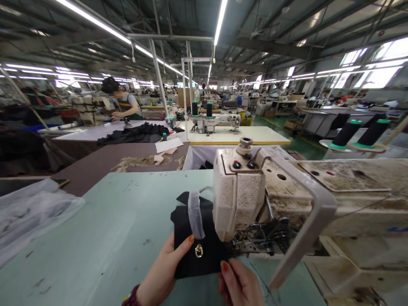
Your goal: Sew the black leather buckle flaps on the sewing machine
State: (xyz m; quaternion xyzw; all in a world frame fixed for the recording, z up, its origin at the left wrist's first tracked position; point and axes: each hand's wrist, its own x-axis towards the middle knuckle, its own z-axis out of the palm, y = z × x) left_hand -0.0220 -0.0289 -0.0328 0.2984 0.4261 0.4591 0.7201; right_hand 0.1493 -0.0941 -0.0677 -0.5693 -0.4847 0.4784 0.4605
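Observation:
A black fabric piece [185,261] with a small gold-coloured metal buckle [199,251] and a translucent whitish strip [195,216] lies beside the sewing machine head [237,195]. My left hand [167,265] grips its left edge, thumb on top and the other fingers hidden underneath. At the lower right corner, my right hand [239,282] pinches the piece between thumb and curled fingers. The fabric's right edge runs close to the machine's needle area, where the machine head hides part of it.
A pale green tabletop [127,221] carries the machine. Crumpled clear plastic [35,212] lies at left. Black thread cones [346,134] stand at right. Beyond are another sewing machine [216,121], a heap of black fabric [137,132] and a person [127,104] at a table.

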